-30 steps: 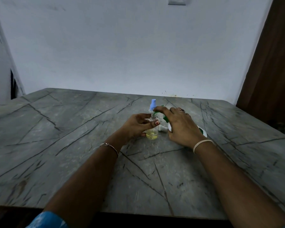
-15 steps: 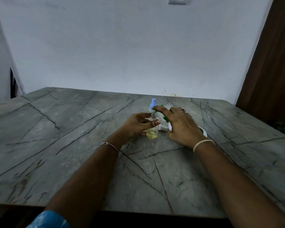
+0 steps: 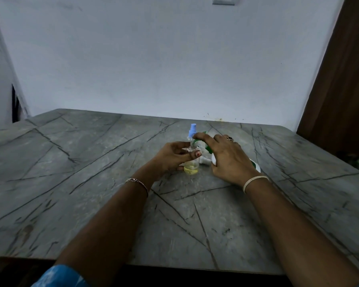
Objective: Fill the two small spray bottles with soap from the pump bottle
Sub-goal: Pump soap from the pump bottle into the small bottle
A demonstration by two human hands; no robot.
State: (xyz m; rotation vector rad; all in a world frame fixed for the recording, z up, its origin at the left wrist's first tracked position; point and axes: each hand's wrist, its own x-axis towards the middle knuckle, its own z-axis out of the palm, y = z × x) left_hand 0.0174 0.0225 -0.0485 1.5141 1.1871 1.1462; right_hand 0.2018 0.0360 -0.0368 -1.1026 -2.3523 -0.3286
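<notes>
Holding clear bottle, yellow soap low

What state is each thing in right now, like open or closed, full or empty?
Clear bottle: uncapped, upright, a little yellow soap at the bottom, held by the left hand.
Blue-capped bottle: closed, upright behind it; fill hidden.
Pump bottle: gripped by the right hand, forefinger on the green pump.
White cap: off, lying on the table.

A plain room in a home, by the look of it: a grey veined stone table stands against a bare white wall, with a switch plate high up and a brown wooden door at the right.
</notes>
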